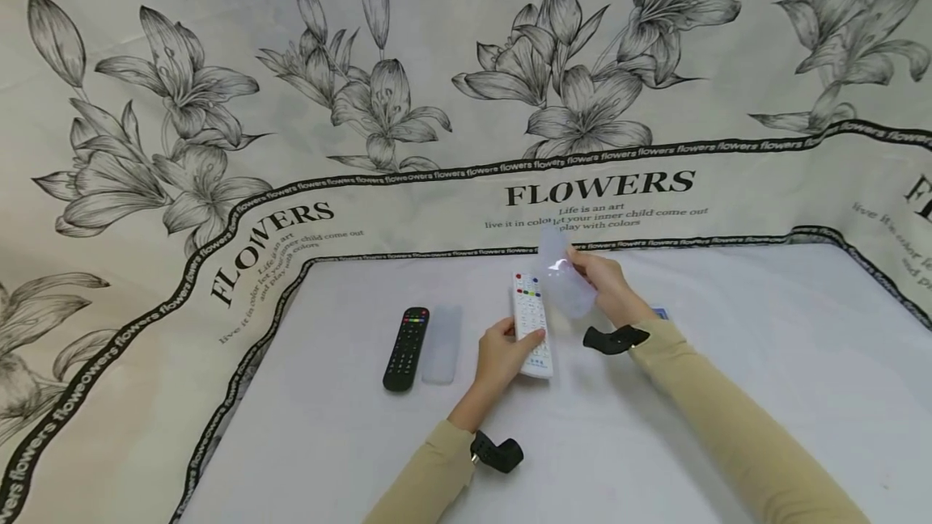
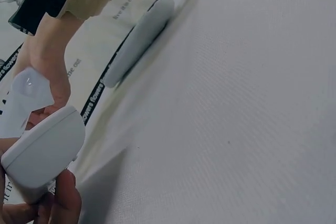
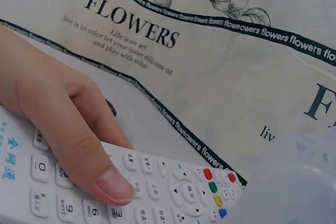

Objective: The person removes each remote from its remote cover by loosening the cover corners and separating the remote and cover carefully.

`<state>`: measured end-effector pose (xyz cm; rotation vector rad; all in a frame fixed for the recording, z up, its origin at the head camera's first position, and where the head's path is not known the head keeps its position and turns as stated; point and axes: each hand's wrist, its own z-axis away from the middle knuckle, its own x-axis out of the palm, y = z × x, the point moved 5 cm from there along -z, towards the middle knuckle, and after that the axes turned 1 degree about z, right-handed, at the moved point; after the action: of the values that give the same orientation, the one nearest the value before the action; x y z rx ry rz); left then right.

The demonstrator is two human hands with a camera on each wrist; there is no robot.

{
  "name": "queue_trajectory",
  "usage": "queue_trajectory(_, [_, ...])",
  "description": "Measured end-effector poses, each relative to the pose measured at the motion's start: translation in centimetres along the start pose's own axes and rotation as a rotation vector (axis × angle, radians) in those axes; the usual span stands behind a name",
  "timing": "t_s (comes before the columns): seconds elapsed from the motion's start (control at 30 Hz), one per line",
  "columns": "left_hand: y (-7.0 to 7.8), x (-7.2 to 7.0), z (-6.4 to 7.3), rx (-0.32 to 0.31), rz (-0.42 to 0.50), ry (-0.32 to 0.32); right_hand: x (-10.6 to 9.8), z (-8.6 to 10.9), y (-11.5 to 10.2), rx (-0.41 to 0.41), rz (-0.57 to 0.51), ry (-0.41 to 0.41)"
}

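Observation:
A white remote control (image 1: 532,322) with coloured buttons is held by my left hand (image 1: 502,358); in the right wrist view, the thumb of that left hand (image 3: 68,108) lies across the button face of the remote control (image 3: 157,187). My right hand (image 1: 610,285) pinches a clear, limp plastic sleeve (image 1: 568,289) beside the remote's far end. The sleeve (image 3: 294,192) covers the lower right corner of the right wrist view. In the left wrist view, the remote's plain white end (image 2: 47,145) faces the camera, partly hiding the right hand (image 2: 50,72) behind it.
A black remote control (image 1: 406,350) lies on the white tablecloth (image 1: 328,443), with a translucent cover (image 1: 442,344) next to it. Something blue (image 1: 660,314) shows partly behind the right wrist. The left wrist view has a pale, elongated object (image 2: 142,40). A flower-printed cloth (image 1: 437,217) stands behind.

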<state>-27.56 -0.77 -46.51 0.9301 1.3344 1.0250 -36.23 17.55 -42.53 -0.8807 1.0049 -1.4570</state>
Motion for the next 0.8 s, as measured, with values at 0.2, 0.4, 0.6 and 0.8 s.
queue_trajectory(0.2, [-0.7,0.0,-0.2,-0.012,-0.062,-0.004,0.2,0.0,1.0,0.039,0.011,0.003])
queue_trajectory(0.4, [-0.5,-0.7,-0.1,0.052,-0.212,0.084,0.5,0.4,1.7,0.058,-0.04,-0.002])
queue_trajectory(0.6, [0.6,-1.3,0.3,0.113,-0.441,0.149,0.8,0.7,1.8,0.049,-0.166,-0.055])
queue_trajectory(0.8, [1.3,-1.6,0.4,0.097,-0.591,0.144,0.7,1.0,1.9,0.064,-0.119,-0.052])
